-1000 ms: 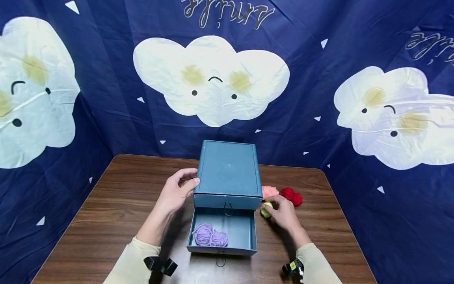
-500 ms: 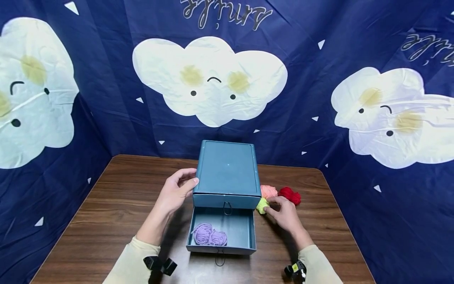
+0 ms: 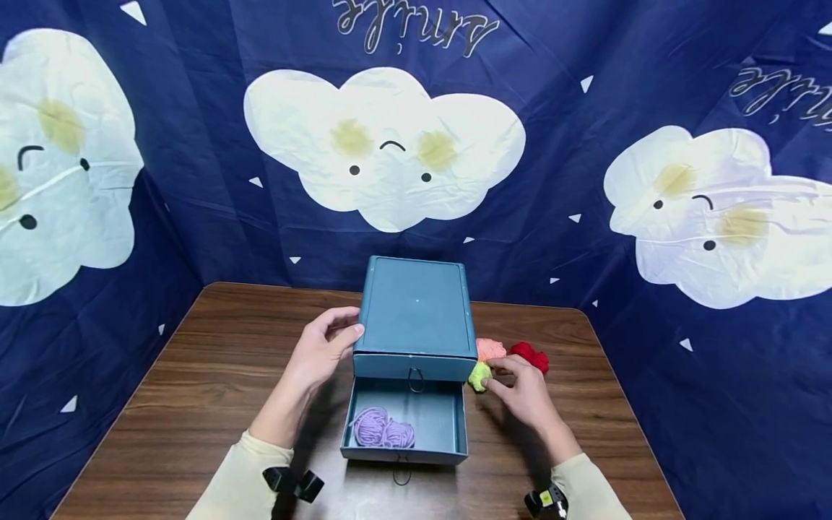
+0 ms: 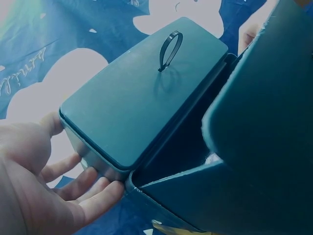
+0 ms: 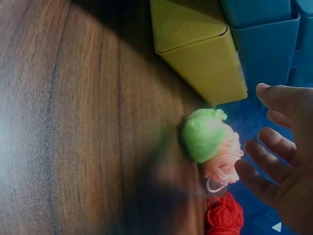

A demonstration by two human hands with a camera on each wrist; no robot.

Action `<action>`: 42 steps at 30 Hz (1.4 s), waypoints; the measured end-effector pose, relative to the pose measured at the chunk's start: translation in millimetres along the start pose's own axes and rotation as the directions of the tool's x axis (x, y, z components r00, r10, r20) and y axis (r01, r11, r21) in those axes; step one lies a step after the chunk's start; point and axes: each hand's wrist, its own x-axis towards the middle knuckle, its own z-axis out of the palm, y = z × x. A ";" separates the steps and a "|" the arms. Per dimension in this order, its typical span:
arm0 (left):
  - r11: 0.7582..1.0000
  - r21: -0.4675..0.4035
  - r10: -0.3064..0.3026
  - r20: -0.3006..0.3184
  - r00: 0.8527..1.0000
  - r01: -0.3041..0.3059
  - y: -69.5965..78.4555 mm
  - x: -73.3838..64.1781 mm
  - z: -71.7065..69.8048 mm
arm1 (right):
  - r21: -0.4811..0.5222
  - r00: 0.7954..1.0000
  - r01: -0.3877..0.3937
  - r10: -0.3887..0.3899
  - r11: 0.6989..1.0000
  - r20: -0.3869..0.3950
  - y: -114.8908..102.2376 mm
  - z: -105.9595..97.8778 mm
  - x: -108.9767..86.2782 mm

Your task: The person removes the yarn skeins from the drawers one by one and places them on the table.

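Observation:
A teal two-drawer box (image 3: pixel 417 307) stands mid-table, its lower drawer (image 3: pixel 442 422) pulled out with a purple yarn bundle (image 3: pixel 382 429) inside at the left. My left hand (image 3: pixel 318 354) rests against the box's left side, fingertips touching its wall in the left wrist view. Right of the box lies a lime-green yarn bundle (image 3: pixel 479 376), against a pink yarn bundle (image 5: pixel 224 159). Close beside the green one is my right hand (image 3: pixel 525 393); the right wrist view shows its fingers spread and holding nothing. A red yarn bundle (image 3: pixel 529 355) lies farther right, partly behind that hand.
Wire-like loop pulls (image 3: pixel 417 380) hang on both drawer fronts. A yellow block-shaped part (image 5: pixel 203 54) sits alongside blue walls in the right wrist view. Dark blue cloth (image 3: pixel 559 144) with white clouds surrounds the wooden table (image 3: pixel 221 361) at the back and sides.
The right hand has set the green yarn down beside the box, a little leftward, and let go of it. The left hand stays at the box.

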 end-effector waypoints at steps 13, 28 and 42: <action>0.999 0.023 -0.030 0.012 0.999 0.029 5.3 0.1 -3.9 | 0.043 1.000 0.019 -0.019 0.999 -0.015 -24.1 -13.9 -8.9; 0.999 -0.021 -0.026 0.007 1.000 0.026 3.1 0.0 -2.2 | 0.143 0.986 0.161 -0.152 0.977 -0.073 -68.2 -19.8 -16.5; 0.999 -0.021 -0.041 0.005 0.999 0.041 2.6 1.6 -0.9 | 0.137 0.971 0.227 -0.212 0.964 -0.114 -90.7 -14.1 -24.2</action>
